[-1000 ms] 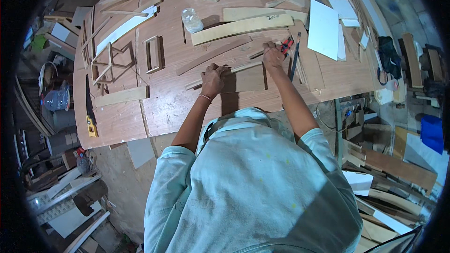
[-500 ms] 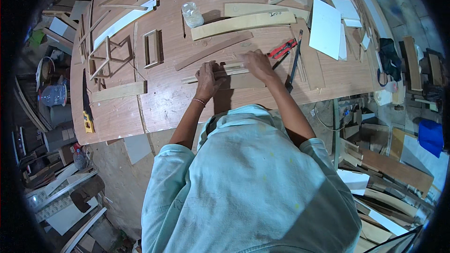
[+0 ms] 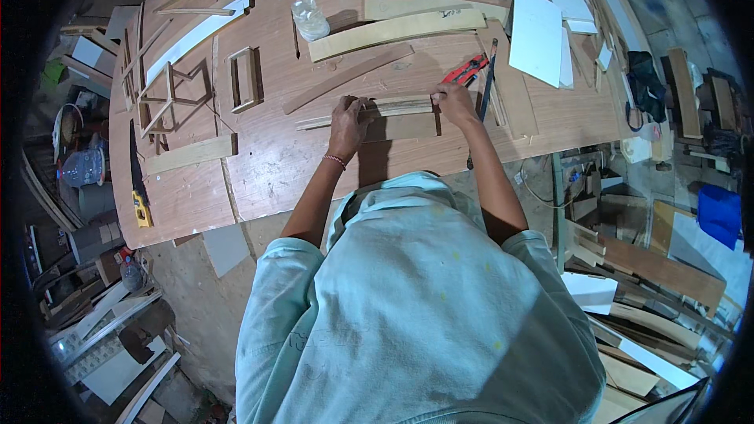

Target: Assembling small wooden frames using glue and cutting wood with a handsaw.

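Note:
Several thin wooden strips [image 3: 400,107] lie side by side across the near middle of the table. My left hand [image 3: 347,127] is closed around them toward their left end. At their right end is my right hand [image 3: 455,104], its fingers pinched together on the strips; the fingertips are partly hidden. A flat wooden board [image 3: 404,126] lies on the near side of the strips, between my hands. Just beyond my right hand rests a red-and-black hand tool [image 3: 466,70]. A dark narrow bar [image 3: 488,88] lies right of that hand.
Beyond my hands lie a brown slat [image 3: 349,78], a curved pale board [image 3: 398,34] and a clear plastic container [image 3: 310,20]. Small wooden frames [image 3: 243,80] and a yellow-handled saw [image 3: 141,208] are at the left. White panels [image 3: 536,37] lie at the far right.
My right hand has moved right along the strips to their end, uncovering more of them. My left hand stays on the strips. The whole view has shifted slightly.

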Available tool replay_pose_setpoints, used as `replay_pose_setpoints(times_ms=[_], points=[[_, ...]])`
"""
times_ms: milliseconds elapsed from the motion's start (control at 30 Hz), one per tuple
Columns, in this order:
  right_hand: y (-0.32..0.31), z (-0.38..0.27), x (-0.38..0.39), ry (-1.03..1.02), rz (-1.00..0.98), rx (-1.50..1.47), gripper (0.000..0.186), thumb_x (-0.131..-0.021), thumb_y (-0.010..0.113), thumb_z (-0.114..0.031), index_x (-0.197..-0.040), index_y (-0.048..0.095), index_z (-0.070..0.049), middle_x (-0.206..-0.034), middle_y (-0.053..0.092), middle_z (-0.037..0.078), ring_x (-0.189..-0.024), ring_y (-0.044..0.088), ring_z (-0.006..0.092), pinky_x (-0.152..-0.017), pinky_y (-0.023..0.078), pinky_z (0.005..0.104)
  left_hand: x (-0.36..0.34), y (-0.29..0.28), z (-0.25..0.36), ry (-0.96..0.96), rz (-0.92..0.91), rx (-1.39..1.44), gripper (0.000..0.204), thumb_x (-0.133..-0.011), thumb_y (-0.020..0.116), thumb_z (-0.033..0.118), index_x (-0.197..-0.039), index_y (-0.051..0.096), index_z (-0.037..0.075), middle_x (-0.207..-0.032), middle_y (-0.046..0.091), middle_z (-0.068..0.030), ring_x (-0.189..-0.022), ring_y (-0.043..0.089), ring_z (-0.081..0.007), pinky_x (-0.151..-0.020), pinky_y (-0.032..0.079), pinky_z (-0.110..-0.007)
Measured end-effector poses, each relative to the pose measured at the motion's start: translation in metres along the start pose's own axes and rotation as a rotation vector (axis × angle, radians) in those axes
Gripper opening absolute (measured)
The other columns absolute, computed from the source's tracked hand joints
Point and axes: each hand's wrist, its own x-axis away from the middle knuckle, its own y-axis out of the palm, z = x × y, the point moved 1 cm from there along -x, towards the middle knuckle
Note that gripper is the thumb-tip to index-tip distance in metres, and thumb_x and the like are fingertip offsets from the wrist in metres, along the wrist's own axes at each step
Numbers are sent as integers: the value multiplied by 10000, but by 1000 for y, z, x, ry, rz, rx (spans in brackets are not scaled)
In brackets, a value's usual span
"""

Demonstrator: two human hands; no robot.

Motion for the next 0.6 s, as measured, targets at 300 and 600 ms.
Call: replay_pose_setpoints(times_ms=[300, 600], points=[[6, 14, 3, 71, -35, -89, 178, -697, 501, -45, -856, 580, -30, -793, 584, 125, -724, 562, 192, -649, 437, 275, -1, -1, 6, -4, -5, 8, 321, -584, 605, 6, -900, 547, 10, -888, 491, -149, -815, 495, -289, -723, 412, -341], [13, 21, 9, 68, -117, -314, 364, -586, 553, 77, -941, 541, -4, -840, 565, 79, -718, 545, 124, -642, 459, 219, -3, 5, -3, 13, 8, -20, 333, -584, 598, -1, -913, 548, 11, -875, 495, -141, -812, 496, -281, -724, 413, -335]])
